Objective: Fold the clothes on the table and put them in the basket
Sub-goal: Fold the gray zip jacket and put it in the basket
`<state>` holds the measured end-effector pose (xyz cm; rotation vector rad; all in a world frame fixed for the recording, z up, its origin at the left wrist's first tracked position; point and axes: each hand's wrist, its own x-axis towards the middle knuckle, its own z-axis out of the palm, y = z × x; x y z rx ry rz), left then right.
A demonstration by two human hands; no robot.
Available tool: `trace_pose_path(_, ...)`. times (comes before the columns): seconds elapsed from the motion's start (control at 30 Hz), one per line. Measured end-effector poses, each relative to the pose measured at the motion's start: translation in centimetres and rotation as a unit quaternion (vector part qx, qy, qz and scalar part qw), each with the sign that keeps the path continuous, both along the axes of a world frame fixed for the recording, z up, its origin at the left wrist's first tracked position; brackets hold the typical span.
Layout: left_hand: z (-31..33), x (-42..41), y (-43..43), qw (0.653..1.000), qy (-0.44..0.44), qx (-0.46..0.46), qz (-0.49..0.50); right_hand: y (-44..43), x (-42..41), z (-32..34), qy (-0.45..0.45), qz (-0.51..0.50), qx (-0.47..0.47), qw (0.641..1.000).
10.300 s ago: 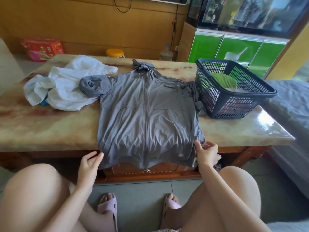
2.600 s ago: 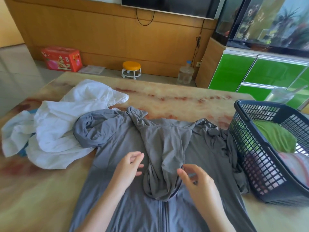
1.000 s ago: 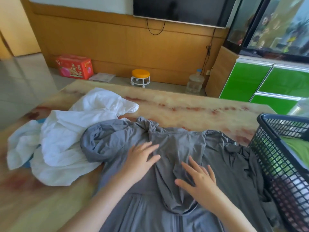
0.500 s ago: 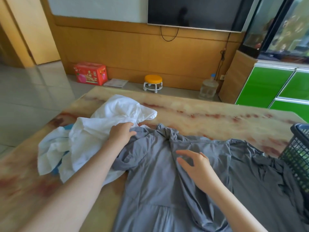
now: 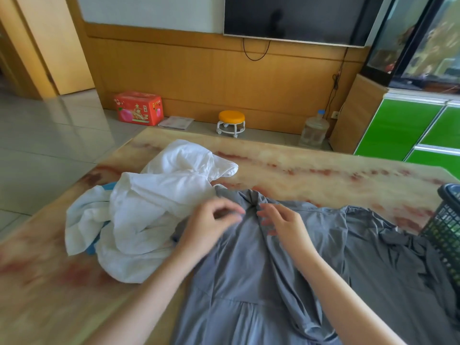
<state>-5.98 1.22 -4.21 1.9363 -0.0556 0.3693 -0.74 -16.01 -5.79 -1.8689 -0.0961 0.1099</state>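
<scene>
Stone, cream with red streaks, makes the shiny top of your desk. On it, right in front of you, the thin grey jacket lies spread flat. A long flap of the same cloth runs down its middle.

Both your hands are over its collar, close to each other. Your left hand is blurry. Its fingers are bent a little, and you cannot tell if they pinch the cloth. Your right hand has its fingers spread and loose, holding nothing, low over the grey cloth.

To the left of the jacket sits a crumpled heap of white clothes. It touches the jacket's shoulder, and a bit of blue cloth peeks out under it. At the right edge you can see a corner of the dark plastic basket. It is on the desk, just beside the jacket's bunched-up sleeve.

Past the desk is a grey tiled floor. On it, by the brown wooden wall, stand a red cardboard box, a small stool with an orange seat and a clear water jug with a blue cap. A black flat screen hangs on the wall. Shiny green cupboard doors are on the right, with a glass tank above them.
</scene>
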Motion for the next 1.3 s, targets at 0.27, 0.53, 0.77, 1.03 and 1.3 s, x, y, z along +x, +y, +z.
trace_pose_path(0.27, -5.0, -2.3, -2.1, 0.97, 0.163, 0.065, -0.168, 2.8, 1.5, -2.3, 0.044, 0.051, -0.158, 0.985)
trace_pose_path(0.53, -5.9, -3.1, 0.1, 0.975, 0.04, 0.219, 0.017, 3.8, 1.6, -2.0, -0.049, 0.017, -0.26, 0.964)
trace_pose_path(0.77, -6.9, -3.5, 0.4, 0.963, 0.028, 0.264, 0.044, -4.2, -2.3, -0.1, -0.061, -0.131, -0.274, 0.951)
trace_pose_path(1.03, -6.3, -2.6, 1.1, 0.953, -0.023, 0.293, 0.08, -5.6, -1.6, -0.5, -0.093, -0.003, -0.31, 0.946)
trace_pose_path(1.3, -5.8, 0.3, 3.0, 0.923, 0.037, 0.382, 0.023, -1.2, 0.6, -2.8, -0.16, 0.02, -0.369, 0.915)
